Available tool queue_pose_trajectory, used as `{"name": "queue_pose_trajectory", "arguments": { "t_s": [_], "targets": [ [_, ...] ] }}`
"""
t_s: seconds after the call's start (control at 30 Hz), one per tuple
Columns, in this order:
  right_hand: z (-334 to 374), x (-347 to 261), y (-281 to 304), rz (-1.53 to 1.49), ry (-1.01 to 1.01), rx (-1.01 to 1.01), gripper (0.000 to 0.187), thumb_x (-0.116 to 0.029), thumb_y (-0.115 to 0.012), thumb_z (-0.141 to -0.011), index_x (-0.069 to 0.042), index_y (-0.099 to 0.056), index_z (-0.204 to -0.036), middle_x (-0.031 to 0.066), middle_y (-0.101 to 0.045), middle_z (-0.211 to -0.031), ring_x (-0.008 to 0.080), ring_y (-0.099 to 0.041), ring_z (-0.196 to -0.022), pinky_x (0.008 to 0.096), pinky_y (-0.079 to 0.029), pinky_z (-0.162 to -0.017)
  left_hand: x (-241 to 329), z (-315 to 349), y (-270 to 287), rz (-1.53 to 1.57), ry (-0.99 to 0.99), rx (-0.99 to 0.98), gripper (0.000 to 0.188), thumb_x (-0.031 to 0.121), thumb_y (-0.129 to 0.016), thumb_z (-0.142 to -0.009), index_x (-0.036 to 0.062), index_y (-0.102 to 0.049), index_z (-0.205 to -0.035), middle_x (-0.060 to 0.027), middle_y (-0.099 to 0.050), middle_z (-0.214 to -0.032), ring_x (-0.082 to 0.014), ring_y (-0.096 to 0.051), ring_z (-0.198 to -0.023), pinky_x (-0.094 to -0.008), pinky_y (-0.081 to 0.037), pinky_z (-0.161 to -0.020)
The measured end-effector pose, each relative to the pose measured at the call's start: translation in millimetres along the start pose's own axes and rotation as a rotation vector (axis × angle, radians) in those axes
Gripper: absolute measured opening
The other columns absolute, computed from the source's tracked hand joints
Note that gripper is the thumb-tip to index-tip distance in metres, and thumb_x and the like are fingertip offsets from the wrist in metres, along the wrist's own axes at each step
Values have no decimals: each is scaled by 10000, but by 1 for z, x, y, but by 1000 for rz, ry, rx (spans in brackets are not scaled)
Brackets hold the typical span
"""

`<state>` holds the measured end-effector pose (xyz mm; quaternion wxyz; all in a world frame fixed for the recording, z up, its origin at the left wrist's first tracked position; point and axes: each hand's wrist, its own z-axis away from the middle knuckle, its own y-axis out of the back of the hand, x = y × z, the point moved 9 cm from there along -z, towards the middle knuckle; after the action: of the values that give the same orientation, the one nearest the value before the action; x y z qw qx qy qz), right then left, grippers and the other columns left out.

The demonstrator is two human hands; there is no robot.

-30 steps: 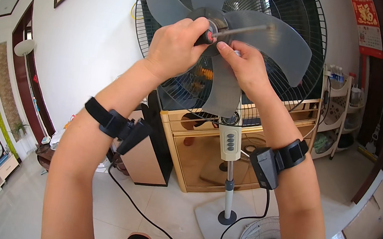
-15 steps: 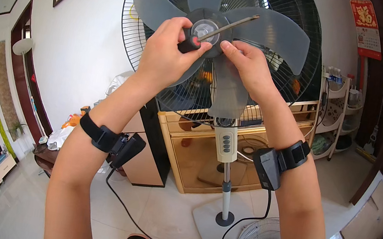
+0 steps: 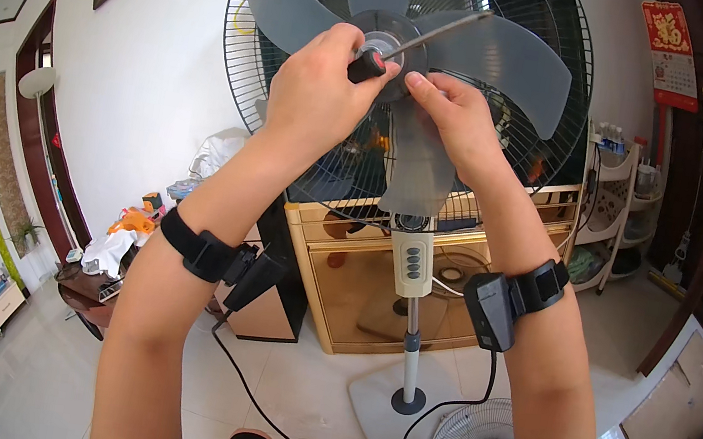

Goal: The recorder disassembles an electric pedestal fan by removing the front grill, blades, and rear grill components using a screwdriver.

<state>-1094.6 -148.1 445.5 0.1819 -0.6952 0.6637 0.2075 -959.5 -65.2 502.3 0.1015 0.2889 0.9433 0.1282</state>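
Note:
A standing fan with grey blades faces me, its front grille off and the black rear grille behind the blades. My left hand is closed on a screwdriver with a black and red handle; the metal shaft points up and right across the hub. The same hand's fingertips reach the round fitting at the hub's middle. On the other side, my right hand pinches the lower right of the blade hub, thumb in front. Its other fingers are partly hidden behind the blade.
Below the fan head are the control box, pole and square base. A round front grille lies on the floor by my legs. Behind stands a gold-framed glass cabinet. Black cables hang from both forearm straps.
My left hand has turned a little to the right at the hub, and the screwdriver's tip has swung up and right. The right hand stays on the hub.

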Motion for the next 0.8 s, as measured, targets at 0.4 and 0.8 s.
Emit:
{"name": "queue_pose_trajectory", "arguments": {
  "t_s": [0.4, 0.8],
  "targets": [
    [3, 1, 0, -29, -57, -13, 287, -327, -563, -890, -65, -578, -775, -65, -457, -653, 26, -388, -582, 195, -317, -517, 1, -2, -1, 68, -22, 66, 379, 167, -707, -689, 54, -591, -1030, -128, -577, -882, -253, -597, -813, -359, -480, -678],
    [0, 2, 1, -28, -27, 27, 375, -372, -582, -853, -9, -605, -762, -2, -475, -588, 84, -420, -561, 255, -354, -515, -5, -2, -4, 93, 194, -20, 390, 172, -718, -723, 67, -595, -1078, -122, -544, -1011, -183, -578, -789, -261, -457, -669]
  ]
}}
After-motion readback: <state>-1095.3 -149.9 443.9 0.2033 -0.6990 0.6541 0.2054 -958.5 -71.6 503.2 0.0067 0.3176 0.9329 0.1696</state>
